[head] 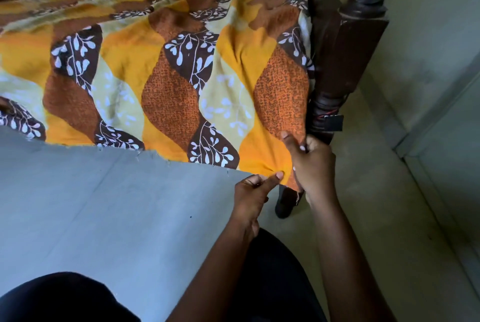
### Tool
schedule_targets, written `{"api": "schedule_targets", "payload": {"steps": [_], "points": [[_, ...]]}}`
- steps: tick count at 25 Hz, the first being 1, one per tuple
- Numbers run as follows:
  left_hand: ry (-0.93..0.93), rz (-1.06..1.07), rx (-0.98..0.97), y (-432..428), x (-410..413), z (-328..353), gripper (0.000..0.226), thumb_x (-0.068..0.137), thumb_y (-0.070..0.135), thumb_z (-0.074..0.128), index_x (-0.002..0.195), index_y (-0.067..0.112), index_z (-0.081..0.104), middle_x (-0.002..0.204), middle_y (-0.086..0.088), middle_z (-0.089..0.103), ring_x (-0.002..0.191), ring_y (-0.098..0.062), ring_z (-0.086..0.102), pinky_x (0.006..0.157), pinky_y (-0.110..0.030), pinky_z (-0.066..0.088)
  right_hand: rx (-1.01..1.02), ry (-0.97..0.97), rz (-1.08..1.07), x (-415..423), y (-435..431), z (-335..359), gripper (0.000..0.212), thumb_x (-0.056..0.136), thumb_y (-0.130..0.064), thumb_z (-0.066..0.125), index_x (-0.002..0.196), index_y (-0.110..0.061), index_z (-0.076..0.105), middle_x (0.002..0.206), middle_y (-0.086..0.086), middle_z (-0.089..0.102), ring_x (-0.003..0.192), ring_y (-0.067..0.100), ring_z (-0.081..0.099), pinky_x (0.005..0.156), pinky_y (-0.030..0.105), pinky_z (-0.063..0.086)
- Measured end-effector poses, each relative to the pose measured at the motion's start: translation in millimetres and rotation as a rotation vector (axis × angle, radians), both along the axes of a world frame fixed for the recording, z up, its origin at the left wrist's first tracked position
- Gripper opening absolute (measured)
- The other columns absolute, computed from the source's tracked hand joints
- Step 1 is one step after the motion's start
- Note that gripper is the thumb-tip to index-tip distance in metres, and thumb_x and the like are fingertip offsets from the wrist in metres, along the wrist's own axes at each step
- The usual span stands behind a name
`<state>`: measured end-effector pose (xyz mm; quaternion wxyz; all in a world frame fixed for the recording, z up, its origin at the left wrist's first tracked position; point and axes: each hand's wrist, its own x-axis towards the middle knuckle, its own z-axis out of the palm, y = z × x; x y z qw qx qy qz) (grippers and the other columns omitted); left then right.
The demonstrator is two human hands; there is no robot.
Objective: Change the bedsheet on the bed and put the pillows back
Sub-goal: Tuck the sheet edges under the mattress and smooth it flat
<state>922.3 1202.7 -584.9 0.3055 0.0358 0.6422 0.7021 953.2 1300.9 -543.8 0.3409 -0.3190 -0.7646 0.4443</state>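
Head view: left hand (253, 193) and right hand (313, 165) pinch the bedsheet (166, 93) corner beside the bedpost (345, 56), fingers (275, 177) closed on fabric, likely to stretch it over the bed (104, 204).

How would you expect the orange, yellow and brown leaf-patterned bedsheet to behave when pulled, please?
The orange, yellow and brown leaf-patterned bedsheet is probably floppy: it bunches where the left hand and right hand pinch its corner. It looks thin, likely light. Its frayed edge might snag on the dark wooden bedpost.
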Motion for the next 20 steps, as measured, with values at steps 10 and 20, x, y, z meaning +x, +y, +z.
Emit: {"api": "schedule_targets", "payload": {"steps": [10, 20], "points": [[-0.415, 0.003, 0.474, 14, 2, 15, 0.051, 0.078, 0.026, 0.067, 0.126, 0.011, 0.056, 0.115, -0.007, 0.067, 0.099, -0.019, 0.065, 0.076, -0.029, 0.056, -0.915, 0.152, 0.456, 8, 29, -3, 0.03, 0.084, -0.024, 0.059, 0.109, -0.009, 0.065, 0.102, 0.005, 0.072, 0.09, 0.017, 0.069, 0.077, 0.03, 0.058], [-0.065, 0.217, 0.319, 17, 17, -4, 0.009, 0.076, 0.006, 0.073, 0.084, 0.008, 0.068, 0.079, 0.0, 0.073, 0.069, -0.01, 0.066, 0.068, -0.026, 0.053, 0.263, -0.117, -0.077, 22, -19, 24, 0.043, 0.083, -0.039, 0.064, 0.119, -0.015, 0.063, 0.107, 0.002, 0.068, 0.09, 0.02, 0.064, 0.079, 0.031, 0.047]]}}
